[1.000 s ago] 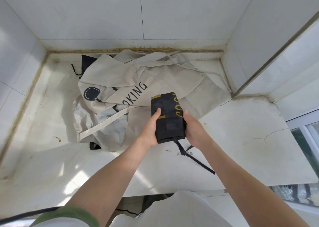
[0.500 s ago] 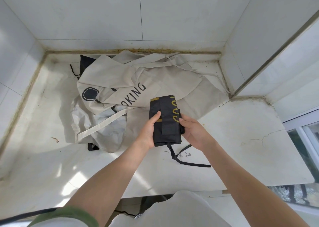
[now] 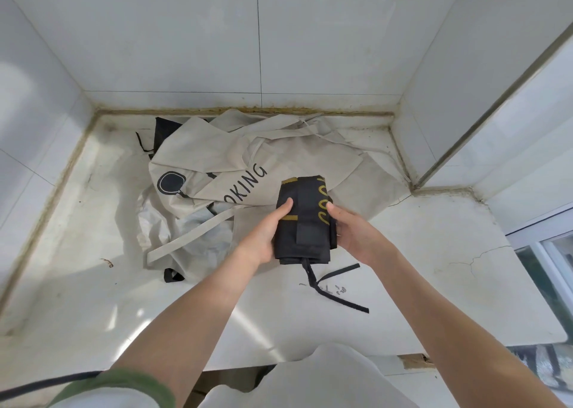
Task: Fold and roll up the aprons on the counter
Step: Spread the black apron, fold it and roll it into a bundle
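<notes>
Between white tiled walls [image 3: 186,35], a cracked, perhaps marble counter [image 3: 434,299].

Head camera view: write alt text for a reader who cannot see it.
The left hand and right hand grip a folded black apron with gold lettering over a white counter, its strap trailing onto the surface. Behind it a crumpled beige apron with black lettering lies heaped toward the tiled back wall.

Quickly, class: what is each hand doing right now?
Left hand: grips the folded black apron, thumb on top.
Right hand: grips the same apron's other side.
</notes>
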Available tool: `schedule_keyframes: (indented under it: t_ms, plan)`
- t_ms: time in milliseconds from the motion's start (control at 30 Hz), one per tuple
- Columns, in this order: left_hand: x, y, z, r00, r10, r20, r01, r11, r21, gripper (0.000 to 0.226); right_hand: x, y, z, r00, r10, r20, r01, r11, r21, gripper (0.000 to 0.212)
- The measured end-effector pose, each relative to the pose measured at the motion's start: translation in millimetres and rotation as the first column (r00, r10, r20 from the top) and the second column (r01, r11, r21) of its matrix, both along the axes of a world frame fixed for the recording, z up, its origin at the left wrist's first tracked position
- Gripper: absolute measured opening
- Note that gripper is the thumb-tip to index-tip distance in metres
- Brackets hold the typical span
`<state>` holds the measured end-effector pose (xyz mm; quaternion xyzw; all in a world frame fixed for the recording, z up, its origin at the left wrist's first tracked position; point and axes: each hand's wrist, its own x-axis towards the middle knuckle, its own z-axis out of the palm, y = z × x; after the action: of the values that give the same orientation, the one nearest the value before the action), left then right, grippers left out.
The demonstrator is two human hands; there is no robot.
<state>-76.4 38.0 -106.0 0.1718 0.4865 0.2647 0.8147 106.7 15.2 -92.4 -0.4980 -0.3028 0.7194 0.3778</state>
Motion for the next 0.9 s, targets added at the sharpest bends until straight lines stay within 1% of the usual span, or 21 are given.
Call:
schedule_keyframes:
  t_ms: [67, 167, 267, 333, 367, 433, 500, 567, 633, 700, 767, 833, 900]
  plan:
    - [2, 1, 8, 0.999, -0.043, -0.009, 0.043, 0.998, 0.049, 0.038, -1, 7, 4, 0.994, -0.102, -0.032, 0.103, 0.993, 0.055, 0.043]
    - [5, 2, 15, 0.998, -0.062, -0.03, 0.065, 0.991, 0.113, 0.037, -8, 13, 17, 0.987, -0.136, -0.081, 0.143, 0.986, 0.085, 0.045]
    - [11, 4, 21, 0.996, -0.04, -0.083, 0.055, 0.983, 0.176, 0.032, -18, 13, 24, 0.974, -0.226, -0.004, 0.225, 0.972, 0.07, 0.039]
    - [16, 6, 23, 0.991, 0.019, -0.132, 0.011, 0.975, 0.222, 0.029, -23, 11, 24, 0.959, -0.277, 0.06, 0.274, 0.96, 0.06, 0.034]
    - [18, 6, 23, 0.987, 0.054, -0.152, -0.015, 0.969, 0.248, 0.028, -26, 9, 24, 0.955, -0.289, 0.068, 0.285, 0.957, 0.061, 0.03]
    - [22, 9, 24, 0.978, 0.097, -0.183, -0.041, 0.956, 0.291, 0.028, -31, 5, 24, 0.956, -0.286, 0.061, 0.281, 0.957, 0.075, 0.024]
    - [23, 10, 26, 0.971, 0.112, -0.21, -0.044, 0.951, 0.306, 0.03, -35, 2, 24, 0.959, -0.281, 0.046, 0.277, 0.958, 0.075, 0.028]
    - [23, 12, 30, 0.968, 0.108, -0.226, -0.04, 0.957, 0.288, 0.037, -36, 1, 26, 0.962, -0.27, 0.031, 0.267, 0.96, 0.079, 0.03]
    - [21, 12, 34, 0.98, 0.059, -0.191, -0.013, 0.972, 0.234, 0.043, -35, 2, 29, 0.967, -0.254, 0.006, 0.253, 0.965, 0.073, 0.031]
    - [17, 10, 38, 0.991, 0.003, -0.135, 0.027, 0.974, 0.224, 0.041, -31, 4, 34, 0.967, -0.254, -0.034, 0.256, 0.965, 0.054, 0.03]
    - [13, 9, 40, 0.992, -0.028, -0.122, 0.06, 0.962, 0.267, 0.034, -26, 6, 39, 0.964, -0.259, -0.068, 0.262, 0.964, 0.044, 0.031]
    - [10, 8, 42, 0.988, 0.008, -0.152, 0.038, 0.954, 0.298, 0.028, -24, 8, 43, 0.969, -0.242, -0.053, 0.244, 0.969, 0.036, 0.033]
    - [11, 9, 43, 0.982, 0.069, -0.175, -0.013, 0.953, 0.302, 0.028, -24, 9, 44, 0.984, -0.178, -0.011, 0.178, 0.982, 0.07, 0.037]
